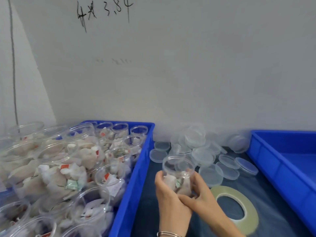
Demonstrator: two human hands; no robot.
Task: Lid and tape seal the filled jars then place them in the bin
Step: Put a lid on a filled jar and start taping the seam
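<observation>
A clear filled jar [177, 175] with no lid is held upright over the dark table between both hands. My left hand [168, 194] grips its left side and base. My right hand [201, 194] curls round its right side. A pile of clear round lids [203, 151] lies just behind the jar against the wall. A roll of clear tape [239, 206] lies flat to the right of my right hand. The blue bin on the left [136, 168] is packed with several open filled jars [59, 168]. Another blue bin [280, 165] stands at the right.
The white wall [171, 74] with black handwriting rises right behind the bins and lids. A grey cord [13, 65] hangs at far left. A bracelet [168, 234] circles my left wrist. The dark table surface [266, 211] shows between the two bins.
</observation>
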